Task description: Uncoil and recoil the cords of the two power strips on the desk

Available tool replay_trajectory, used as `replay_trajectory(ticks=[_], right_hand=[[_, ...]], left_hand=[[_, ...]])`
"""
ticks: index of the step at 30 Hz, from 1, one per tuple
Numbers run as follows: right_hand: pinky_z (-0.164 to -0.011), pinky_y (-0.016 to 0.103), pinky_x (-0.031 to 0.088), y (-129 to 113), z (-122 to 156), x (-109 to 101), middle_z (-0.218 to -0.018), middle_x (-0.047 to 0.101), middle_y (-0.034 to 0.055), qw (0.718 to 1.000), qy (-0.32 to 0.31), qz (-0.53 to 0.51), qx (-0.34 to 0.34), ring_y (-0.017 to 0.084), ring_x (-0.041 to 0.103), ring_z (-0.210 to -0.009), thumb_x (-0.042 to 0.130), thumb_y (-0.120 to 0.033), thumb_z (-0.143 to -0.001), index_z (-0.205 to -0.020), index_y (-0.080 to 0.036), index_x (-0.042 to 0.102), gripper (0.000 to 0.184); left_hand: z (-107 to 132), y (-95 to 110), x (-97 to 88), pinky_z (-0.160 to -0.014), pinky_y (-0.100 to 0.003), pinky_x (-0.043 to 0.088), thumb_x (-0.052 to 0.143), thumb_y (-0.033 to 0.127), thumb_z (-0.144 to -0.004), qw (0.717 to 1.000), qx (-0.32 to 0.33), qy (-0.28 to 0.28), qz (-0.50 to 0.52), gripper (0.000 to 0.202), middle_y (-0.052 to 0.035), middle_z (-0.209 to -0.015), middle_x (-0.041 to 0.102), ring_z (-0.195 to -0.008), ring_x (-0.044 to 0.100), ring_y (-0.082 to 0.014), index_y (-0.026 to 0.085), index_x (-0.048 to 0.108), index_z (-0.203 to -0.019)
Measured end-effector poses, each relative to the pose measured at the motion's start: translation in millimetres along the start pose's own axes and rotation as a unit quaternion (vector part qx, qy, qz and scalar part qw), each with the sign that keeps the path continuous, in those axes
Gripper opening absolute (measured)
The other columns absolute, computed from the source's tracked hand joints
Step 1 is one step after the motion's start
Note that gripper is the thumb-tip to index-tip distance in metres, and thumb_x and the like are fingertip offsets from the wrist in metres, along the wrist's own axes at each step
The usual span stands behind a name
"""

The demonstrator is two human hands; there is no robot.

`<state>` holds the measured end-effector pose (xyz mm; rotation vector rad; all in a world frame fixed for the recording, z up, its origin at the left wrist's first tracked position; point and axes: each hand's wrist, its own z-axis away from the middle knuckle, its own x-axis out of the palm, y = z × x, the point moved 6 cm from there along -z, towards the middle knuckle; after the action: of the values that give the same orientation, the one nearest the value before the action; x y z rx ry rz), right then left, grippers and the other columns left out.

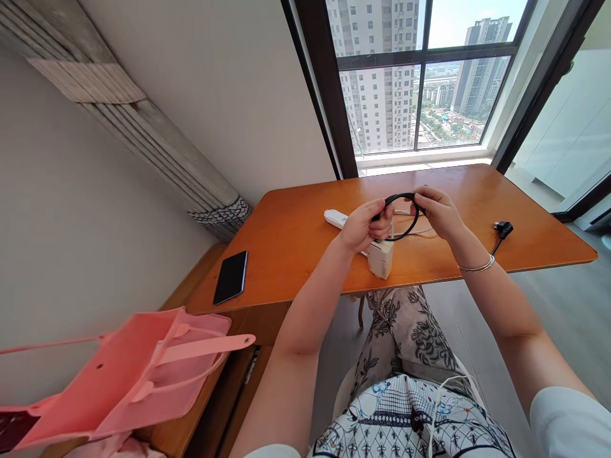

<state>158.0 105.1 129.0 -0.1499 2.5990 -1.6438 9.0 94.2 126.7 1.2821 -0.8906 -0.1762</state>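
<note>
A black cable point(414, 224), bent into a loop, is held up over the wooden table between both hands. My left hand point(363, 224) is closed around one side of it, fingers curled. With thumb and fingers pinched, my right hand point(436, 211) grips the loop's other side. Just below my left hand stands a small pale box point(380, 259) near the table's front edge. A white power strip point(335, 219) lies partly hidden behind that hand. White cords point(420, 233) run behind the loop. To the right, a black plug point(503, 229) on a black cord rests on the table.
The orange-brown wooden table point(291, 242) has a dark phone point(230, 277) on its left part. A pink bag point(143, 375) sits open at the lower left on a wooden cabinet. Behind the table is a window point(422, 57); a curtain point(157, 140) hangs at left.
</note>
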Motion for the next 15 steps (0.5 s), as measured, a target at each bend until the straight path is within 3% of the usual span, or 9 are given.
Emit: replay_trajectory(ticks=[4, 8, 11, 13, 15], right_hand=[[-0.059, 0.026, 0.042, -3, -3, 0, -0.063, 0.06, 0.0009, 1.0, -0.005, -0.015, 0.024, 0.012, 0.052, -0.06, 0.068, -0.047, -0.076, -0.076, -0.018, 0.068, 0.029], [-0.056, 0.025, 0.041, 7, -2, 5, -0.067, 0.063, 0.002, 0.998, -0.014, -0.041, 0.047, 0.012, 0.053, -0.06, 0.069, -0.052, -0.077, -0.079, -0.018, 0.07, 0.035], [-0.068, 0.028, 0.049, 21, 5, 8, -0.08, 0.069, 0.0049, 1.0, 0.0, -0.022, 0.016, 0.015, 0.061, -0.073, 0.062, -0.061, -0.084, -0.092, -0.018, 0.073, 0.045], [-0.079, 0.032, 0.051, 30, 15, 9, -0.093, 0.071, 0.0072, 0.999, 0.008, 0.035, -0.014, 0.018, 0.063, -0.086, 0.052, -0.063, -0.091, -0.112, -0.019, 0.071, 0.052], [-0.087, 0.036, 0.052, 38, 27, 9, -0.109, 0.07, 0.0101, 0.992, 0.005, 0.117, -0.038, 0.02, 0.063, -0.095, 0.048, -0.059, -0.095, -0.134, -0.02, 0.062, 0.057]], left_hand=[[-1, -1, 2.1, -0.035, -0.016, 0.019, 0.05, 0.038, -0.098, 0.999, -0.022, -0.03, 0.008, 0.04, 0.0102, -0.044, 0.019, -0.033, 0.016, -0.0053, 0.02, 0.035, -0.064], [-1, -1, 4.7, -0.035, -0.016, 0.022, 0.049, 0.039, -0.099, 0.998, -0.024, -0.043, 0.025, 0.043, 0.0095, -0.041, 0.024, -0.032, 0.02, -0.0055, 0.021, 0.032, -0.064], [-1, 0, 3.2, -0.035, -0.017, 0.021, 0.04, 0.035, -0.102, 0.999, 0.001, -0.026, 0.04, 0.041, 0.004, -0.043, 0.045, -0.031, 0.022, -0.0048, 0.02, 0.032, -0.064], [0, 2, 0.4, -0.035, -0.018, 0.022, 0.037, 0.033, -0.102, 0.998, 0.02, -0.007, 0.052, 0.04, -0.0044, -0.062, 0.067, -0.03, 0.026, -0.0035, 0.02, 0.031, -0.065], [2, 3, -3.0, -0.036, -0.02, 0.027, 0.037, 0.033, -0.102, 0.997, 0.039, 0.006, 0.064, 0.04, -0.0119, -0.093, 0.077, -0.032, 0.032, -0.0026, 0.019, 0.03, -0.065]])
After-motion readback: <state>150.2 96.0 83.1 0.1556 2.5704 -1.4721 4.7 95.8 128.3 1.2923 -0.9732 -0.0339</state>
